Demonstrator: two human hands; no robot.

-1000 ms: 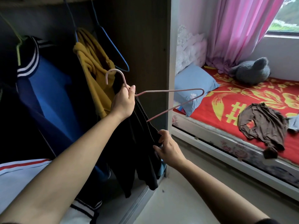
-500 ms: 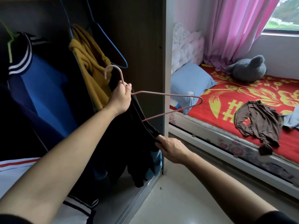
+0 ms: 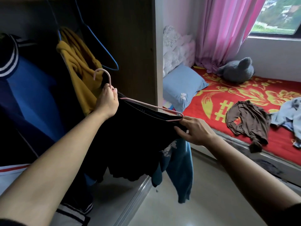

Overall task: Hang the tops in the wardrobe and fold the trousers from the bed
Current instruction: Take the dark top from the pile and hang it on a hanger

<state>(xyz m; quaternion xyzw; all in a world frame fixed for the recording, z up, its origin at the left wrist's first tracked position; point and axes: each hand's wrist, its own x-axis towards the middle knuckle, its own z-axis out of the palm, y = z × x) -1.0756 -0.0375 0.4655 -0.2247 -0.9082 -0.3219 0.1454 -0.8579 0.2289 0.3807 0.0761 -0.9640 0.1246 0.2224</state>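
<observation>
In the head view, the left hand (image 3: 107, 100) is gripping the neck of a thin pink wire hanger (image 3: 154, 107) before the dark wooden wardrobe (image 3: 135, 46). The right hand (image 3: 195, 129) is pinching the black fabric top (image 3: 135, 141), which is draping over the hanger. A crumpled brown top (image 3: 249, 121) is lying on the red patterned bed (image 3: 219, 98).

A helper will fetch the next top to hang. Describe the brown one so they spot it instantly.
Find the bed with the red-and-yellow cover below the window. The brown top lies crumpled near its front edge, a sleeve reaching that edge. It is dark and plain, unlike the pale blue garment right beside it and the grey plush toy farther back.
</observation>
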